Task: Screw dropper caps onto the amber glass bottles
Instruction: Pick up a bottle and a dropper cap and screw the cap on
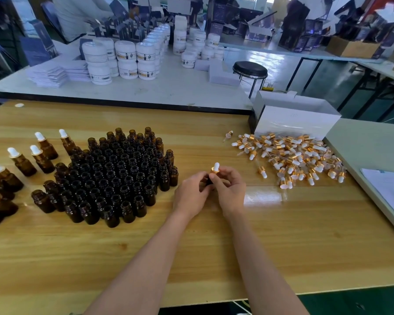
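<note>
- Far to the left, at mid height of the frame: capped amber bottles (pixel 22 161), upright on the wooden table (pixel 191 258), each topped with a white bulb and a gold collar, loosely spaced, a few cut off by the left edge.
- Just right of those, left of centre: a tight cluster of open amber bottles (pixel 114 176), all upright, packed shoulder to shoulder.
- Higher up, across the upper left: white jars (pixel 123 57) stacked on a pale table behind the wooden one.
- At centre: left hand (pixel 191 195), fingers curled round a single amber bottle (pixel 208 181). Only a dark sliver of glass showing between the two hands; resting on the wood or lifted, impossible to tell.
- On that bottle's neck: a dropper cap (pixel 216 168), white bulb pointing up.
- Just right of centre, touching the left hand: right hand (pixel 231 189), thumb and fingertips pinching the cap's gold collar.
- Above the hands, upper centre: a round black stool (pixel 250 69).
- Right of the hands, well apart from them: a loose pile of dropper caps (pixel 293 155), lying on their sides, glass pipettes crossing one another.
- Behind the pile, touching its far edge: an open white box (pixel 298 120).
- At the right edge, mid height: white paper (pixel 387 189) on a pale grey surface butted against the wood.
</note>
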